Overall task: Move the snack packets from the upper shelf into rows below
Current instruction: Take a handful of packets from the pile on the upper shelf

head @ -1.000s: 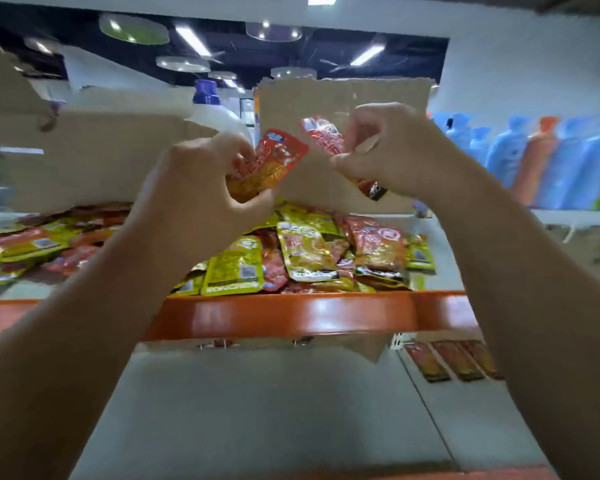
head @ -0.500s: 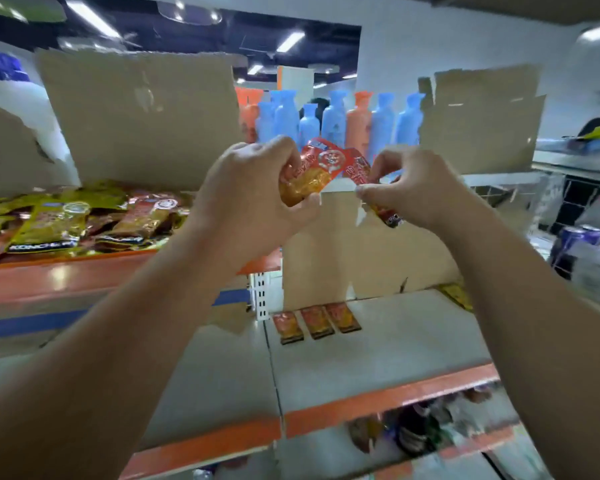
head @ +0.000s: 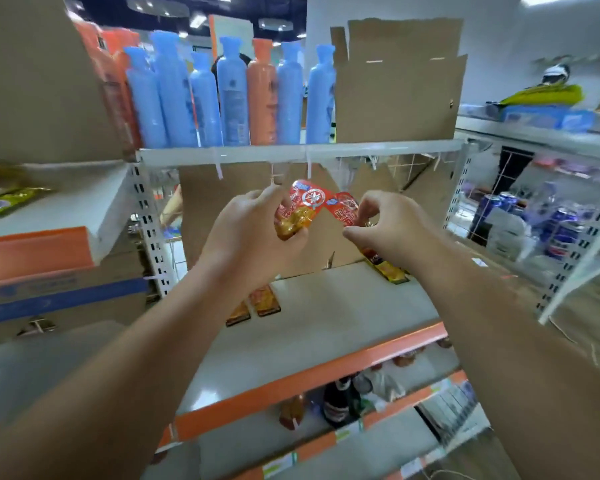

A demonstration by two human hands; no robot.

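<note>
My left hand [head: 253, 233] grips a red snack packet [head: 300, 211] with orange snacks showing at its bottom. Beside it my right hand [head: 388, 226] pinches a second red snack packet [head: 343, 211]; the two packets touch at their tops. Both hands hover above the grey lower shelf [head: 326, 323] with the orange front edge. On that shelf lie two orange packets in a row [head: 257, 303], partly behind my left wrist, and another packet [head: 388, 270] under my right hand. The upper shelf's yellow packets [head: 4, 200] show at the far left edge.
Blue and orange bottles [head: 229, 95] stand on the white shelf [head: 291, 150] above. Cardboard sheets [head: 395, 84] line the back. A white perforated upright [head: 149, 230] divides the bays. Bottles and goods [head: 340, 400] sit on the shelf beneath. Cans [head: 561, 226] fill a wire rack at right.
My view has swung right and down, away from the pile of packets on the upper shelf. Both hands have come down with their packets over the lower shelf.
</note>
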